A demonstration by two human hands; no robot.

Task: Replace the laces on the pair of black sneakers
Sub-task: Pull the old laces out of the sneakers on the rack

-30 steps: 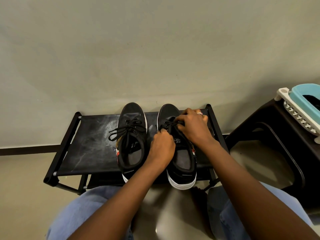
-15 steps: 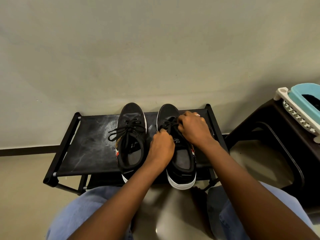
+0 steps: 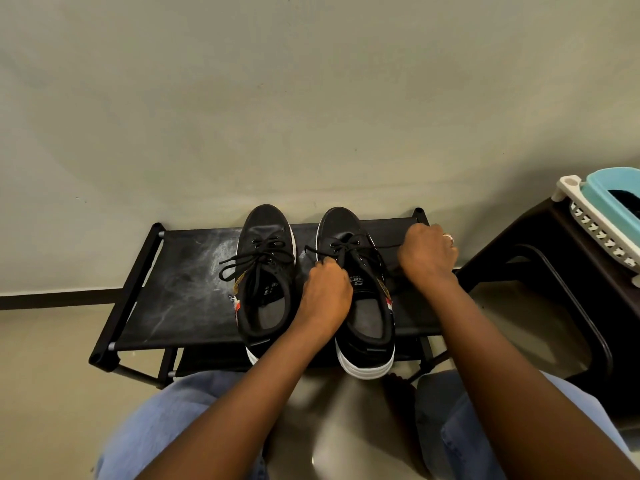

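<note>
Two black sneakers are sitting side by side on a black rack [image 3: 180,306], toes pointing at the wall [image 3: 311,98]. Left sneaker [image 3: 265,271]: its lace [image 3: 249,261] is lying in a loose bow over the eyelets. Right sneaker [image 3: 363,306]: its lace [image 3: 349,251] is being drawn out to both sides.

Left hand [image 3: 325,292]: fingers are curling into a fist beside the right sneaker's tongue, pinching one end of that lace, which is running from the fist up toward the gap between the sneakers. Right hand [image 3: 427,254]: fingers are closing round the other end (a ring is showing on one finger), holding it taut over the rack, just right of the sneaker.

Rack cloth is showing pale scuff marks left of the sneakers. Blue-jeaned knees [image 3: 166,427] are framing the near edge of the view. Dark stool [image 3: 554,306] is standing to the right, carrying a white basket [image 3: 588,230] with a teal tub [image 3: 613,192] sitting inside it.
</note>
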